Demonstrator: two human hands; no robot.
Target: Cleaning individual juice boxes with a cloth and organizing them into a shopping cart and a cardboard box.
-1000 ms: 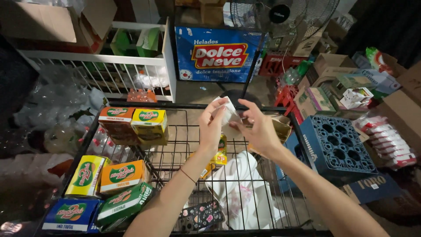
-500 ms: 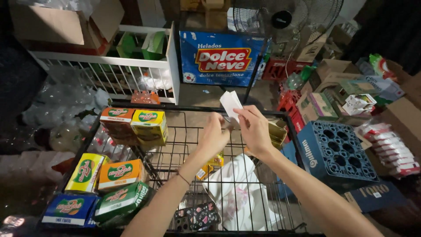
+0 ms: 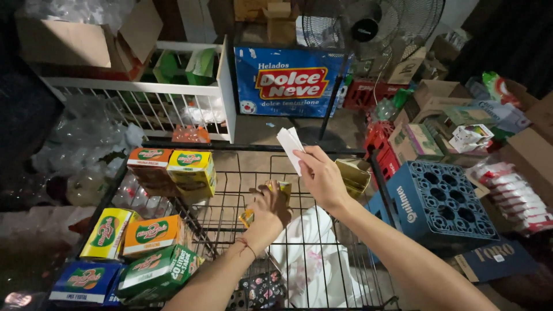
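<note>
The right hand (image 3: pixel 324 177) is raised above the wire cart (image 3: pixel 230 190), its grip closed on a small white folded paper (image 3: pixel 290 147) pinched between thumb and fingers; the paper sticks up at about 11 o'clock from the hand. The left hand (image 3: pixel 268 212) reaches down into the cart at roughly 7 o'clock from the right hand, its fingers curled around a small yellow packet (image 3: pixel 280 186) that lies against the cart's grid; the grip looks closed on it, though the palm side is hidden. Just below both hands, at 5 o'clock from the left one, a white plastic bag (image 3: pixel 311 259) lies in the cart. Along the cart's edge at 9 o'clock stand stacked boxes, an orange box (image 3: pixel 148 164) and a yellow box (image 3: pixel 192 170) side by side, with a green box (image 3: pixel 158 270) and a blue box (image 3: pixel 86 281) nearer the camera. At 3 o'clock from the right hand sits a blue plastic crate (image 3: pixel 440 198) outside the cart, and at 12 o'clock a blue sign (image 3: pixel 288 83) leans behind it
</note>
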